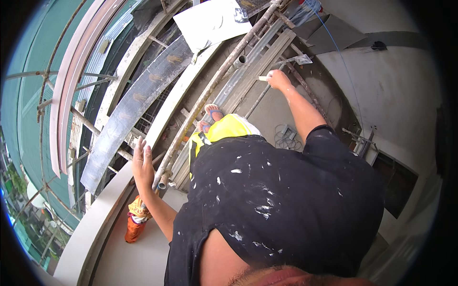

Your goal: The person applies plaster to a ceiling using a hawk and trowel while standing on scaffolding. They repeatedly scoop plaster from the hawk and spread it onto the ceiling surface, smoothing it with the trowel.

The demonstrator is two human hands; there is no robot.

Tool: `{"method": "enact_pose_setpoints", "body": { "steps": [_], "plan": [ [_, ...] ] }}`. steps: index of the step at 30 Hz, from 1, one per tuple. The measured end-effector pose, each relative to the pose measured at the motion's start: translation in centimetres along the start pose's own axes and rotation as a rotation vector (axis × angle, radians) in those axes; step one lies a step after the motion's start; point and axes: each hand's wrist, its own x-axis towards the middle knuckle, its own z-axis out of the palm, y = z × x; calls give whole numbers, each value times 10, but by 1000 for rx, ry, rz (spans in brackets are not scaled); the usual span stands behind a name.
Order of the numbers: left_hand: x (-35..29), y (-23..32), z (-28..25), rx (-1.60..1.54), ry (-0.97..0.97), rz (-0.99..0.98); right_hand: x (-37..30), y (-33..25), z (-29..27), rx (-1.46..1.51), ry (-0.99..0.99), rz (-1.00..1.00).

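Note:
My left hand (141,164) is raised with its fingers stretched out. It holds nothing and appears beside a long scaffold pole (194,113). On the right, my right hand (277,80) is closed around a small pale, handle-like piece (263,78); only its end sticks out, so its kind is unclear. Past that hand shows a light, flat rectangular plate (303,59); I cannot tell whether it joins what I hold. A white board (210,24) with a whitish lump on it lies on the far side, out of reach of both hands.
Wooden planks (260,69) run along the scaffold by my sandalled feet (213,112). Beyond the curved ledge (164,107), a metal sheet (131,114) and green netting (36,100) border a drop. A blue cord (341,57) hangs at right; a coiled cable (287,139) lies below. Orange bundle (135,226) at left.

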Motion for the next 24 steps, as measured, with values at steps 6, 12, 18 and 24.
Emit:
{"method": "enact_pose_setpoints", "body": {
  "steps": [6,12,18,24],
  "plan": [
    [74,-121,29,-134,-158,-143,-105,95,50,298,65,347],
    [3,-251,50,23,-261,-686,-201,106,37,202,85,553],
    [27,-195,90,67,-490,-656,-150,144,30,380,231,535],
    [122,-153,115,-135,7,-639,-17,194,-39,396,474,368]
  ]
}}
